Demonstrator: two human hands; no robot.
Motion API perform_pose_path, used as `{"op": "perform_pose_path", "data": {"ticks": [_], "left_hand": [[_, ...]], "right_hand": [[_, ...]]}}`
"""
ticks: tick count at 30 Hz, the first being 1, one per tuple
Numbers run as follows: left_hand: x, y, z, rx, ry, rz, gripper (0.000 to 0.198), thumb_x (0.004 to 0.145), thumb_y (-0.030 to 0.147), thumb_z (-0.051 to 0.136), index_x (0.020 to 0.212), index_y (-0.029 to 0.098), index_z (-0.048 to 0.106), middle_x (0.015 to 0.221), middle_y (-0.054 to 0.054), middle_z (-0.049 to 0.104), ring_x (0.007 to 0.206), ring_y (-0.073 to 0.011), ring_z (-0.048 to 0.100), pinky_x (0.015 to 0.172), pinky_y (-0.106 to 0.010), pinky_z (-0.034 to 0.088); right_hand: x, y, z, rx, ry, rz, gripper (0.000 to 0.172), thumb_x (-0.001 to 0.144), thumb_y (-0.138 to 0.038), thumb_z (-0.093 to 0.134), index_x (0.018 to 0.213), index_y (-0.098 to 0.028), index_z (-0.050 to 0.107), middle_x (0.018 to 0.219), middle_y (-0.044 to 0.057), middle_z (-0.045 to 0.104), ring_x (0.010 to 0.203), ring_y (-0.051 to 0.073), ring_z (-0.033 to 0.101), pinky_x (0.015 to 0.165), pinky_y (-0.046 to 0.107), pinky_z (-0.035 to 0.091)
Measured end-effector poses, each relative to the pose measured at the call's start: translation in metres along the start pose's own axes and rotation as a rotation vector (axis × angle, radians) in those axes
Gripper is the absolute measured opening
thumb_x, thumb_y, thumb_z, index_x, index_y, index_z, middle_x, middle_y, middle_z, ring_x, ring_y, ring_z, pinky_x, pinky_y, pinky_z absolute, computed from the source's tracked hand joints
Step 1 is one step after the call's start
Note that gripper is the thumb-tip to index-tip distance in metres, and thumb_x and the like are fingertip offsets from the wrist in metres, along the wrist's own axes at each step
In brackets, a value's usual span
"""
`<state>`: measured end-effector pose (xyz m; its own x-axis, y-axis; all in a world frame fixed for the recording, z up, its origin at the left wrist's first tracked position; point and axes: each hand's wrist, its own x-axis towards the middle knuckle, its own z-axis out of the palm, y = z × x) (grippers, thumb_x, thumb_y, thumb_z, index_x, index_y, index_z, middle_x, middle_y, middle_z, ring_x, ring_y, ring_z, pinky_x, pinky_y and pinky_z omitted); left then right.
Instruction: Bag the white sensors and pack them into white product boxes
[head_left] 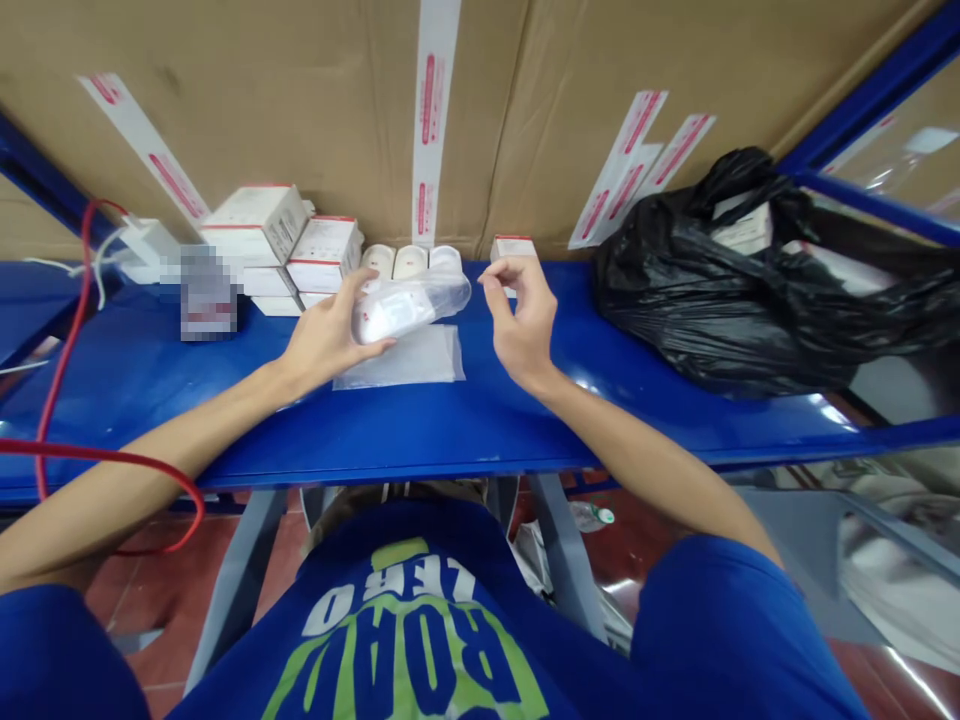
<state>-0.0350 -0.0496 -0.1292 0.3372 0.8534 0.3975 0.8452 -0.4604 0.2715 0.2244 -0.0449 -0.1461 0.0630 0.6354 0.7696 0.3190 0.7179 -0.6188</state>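
My left hand grips a white device inside a clear plastic bag, its thumb and fingers around the left end. To the right of the bag's loose end, my right hand is raised with thumb and index finger pinched together; whatever lies between the tips is too small to make out. Flat clear bags lie on the blue table just below the held device. Behind it stand several white devices in a row. A small white box is partly hidden behind my right hand.
White boxes are stacked at the back left, beside a white adapter and a red cable. A black plastic bag holding boxes fills the right of the blue table. Cardboard stands behind.
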Motion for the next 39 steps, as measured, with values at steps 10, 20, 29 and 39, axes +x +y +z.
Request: {"op": "perform_pose_path", "data": {"ticks": [10,20,29,39], "left_hand": [[-0.006,-0.001,0.014,0.102,0.062,0.304,0.073,0.095,0.065,0.058,0.15,0.019,0.047,0.13,-0.016,0.071,0.113,-0.0332,0.069,0.1,-0.044,0.052],[0.002,0.006,-0.007,0.065,0.135,0.426,0.072,0.098,0.077,0.041,0.142,0.021,0.052,0.133,-0.015,0.069,0.119,-0.032,0.065,0.1,-0.048,0.051],[0.099,-0.076,-0.096,0.168,0.053,-0.252,0.114,0.064,0.099,0.055,0.143,0.016,0.048,0.147,-0.016,0.054,0.137,-0.0352,0.047,0.111,-0.057,0.04],[0.054,-0.013,-0.112,-0.004,0.173,0.172,0.109,0.07,0.086,0.064,0.15,0.015,0.045,0.154,-0.013,0.052,0.142,-0.0342,0.05,0.122,-0.057,0.038]], "right_hand": [[-0.016,-0.005,0.01,-0.162,-0.48,0.091,0.071,0.091,-0.067,0.063,0.148,-0.026,0.056,0.154,0.011,0.059,0.147,0.036,0.05,0.123,0.06,0.038],[-0.001,-0.011,0.004,0.114,-0.437,0.347,0.065,0.07,-0.058,0.086,0.123,-0.023,0.073,0.125,0.009,0.077,0.116,0.031,0.072,0.103,0.052,0.057],[0.003,-0.012,0.005,0.121,-0.294,0.377,0.061,0.063,-0.045,0.088,0.117,-0.021,0.073,0.121,0.009,0.077,0.114,0.031,0.071,0.104,0.054,0.055],[0.008,-0.018,-0.011,0.145,-0.147,0.151,0.065,0.074,-0.062,0.081,0.128,-0.029,0.068,0.133,0.007,0.07,0.133,0.034,0.061,0.112,0.054,0.05]]}}
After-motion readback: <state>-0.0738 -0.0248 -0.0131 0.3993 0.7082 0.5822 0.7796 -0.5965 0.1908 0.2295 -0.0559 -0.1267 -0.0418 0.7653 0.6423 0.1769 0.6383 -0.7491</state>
